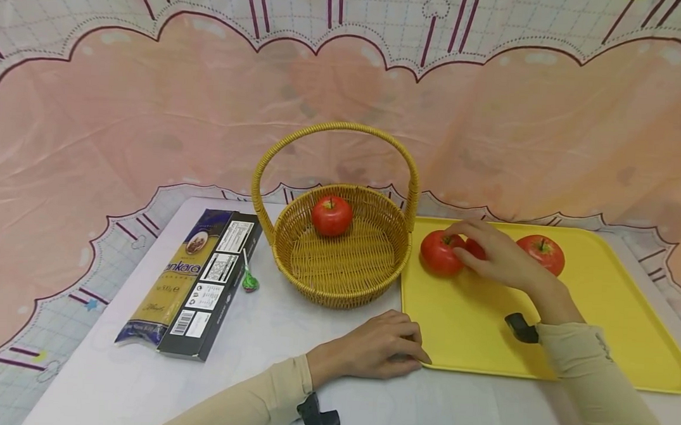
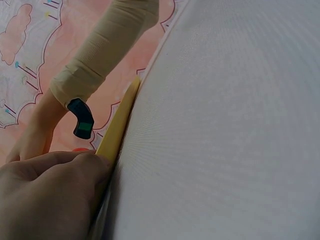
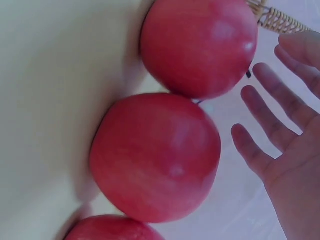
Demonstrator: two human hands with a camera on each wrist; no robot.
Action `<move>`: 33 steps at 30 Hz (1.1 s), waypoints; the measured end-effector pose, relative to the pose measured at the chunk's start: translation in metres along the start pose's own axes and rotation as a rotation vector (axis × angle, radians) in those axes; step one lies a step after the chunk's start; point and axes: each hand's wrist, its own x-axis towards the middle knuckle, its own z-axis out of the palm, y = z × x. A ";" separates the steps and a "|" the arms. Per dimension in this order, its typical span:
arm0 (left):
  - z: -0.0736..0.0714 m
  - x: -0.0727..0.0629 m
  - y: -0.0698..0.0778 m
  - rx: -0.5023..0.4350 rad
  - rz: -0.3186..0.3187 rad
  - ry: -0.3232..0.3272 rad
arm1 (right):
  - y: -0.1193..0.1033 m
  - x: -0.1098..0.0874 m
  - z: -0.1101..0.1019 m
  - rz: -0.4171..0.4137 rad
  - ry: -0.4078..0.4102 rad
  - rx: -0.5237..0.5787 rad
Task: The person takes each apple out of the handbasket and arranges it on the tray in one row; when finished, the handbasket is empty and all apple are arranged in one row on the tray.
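Three red apples stand on the yellow tray [image 1: 483, 345]. My right hand [image 1: 495, 254] hovers over the left apple [image 1: 438, 253], its fingers spread and thumb apart. Behind that hand the middle apple [image 3: 155, 157] is mostly hidden in the head view, and the right apple [image 1: 543, 253] sits beyond it. Between palm and apples a gap shows in the right wrist view. My left hand [image 1: 377, 347] rests at the tray's near left corner, fingers curled, and holds the rim [image 2: 116, 132]. Another apple [image 1: 331, 217] lies inside a wicker basket [image 1: 339, 295].
The basket's tall arched handle [image 1: 338, 127] rises left of the tray. Farther left lie a pasta packet [image 1: 172, 281], a black box [image 1: 214, 289] with white labels, and a green lollipop [image 1: 249, 281]. A patterned pink cloth [image 1: 207, 118] hangs behind the white table.
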 end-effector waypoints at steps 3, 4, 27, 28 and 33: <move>0.000 0.000 0.000 0.006 0.004 0.002 | -0.004 0.003 0.001 -0.012 -0.002 0.005; 0.000 0.000 0.000 0.006 0.005 0.002 | -0.006 0.004 0.002 -0.012 -0.004 0.006; 0.000 0.001 0.001 0.026 0.001 -0.005 | -0.043 0.042 0.016 -0.255 0.006 0.086; 0.000 0.001 0.001 0.024 -0.001 -0.009 | -0.045 0.044 0.018 -0.263 0.004 0.087; 0.000 0.001 0.001 0.024 -0.002 -0.019 | -0.051 0.053 0.026 -0.271 -0.040 0.101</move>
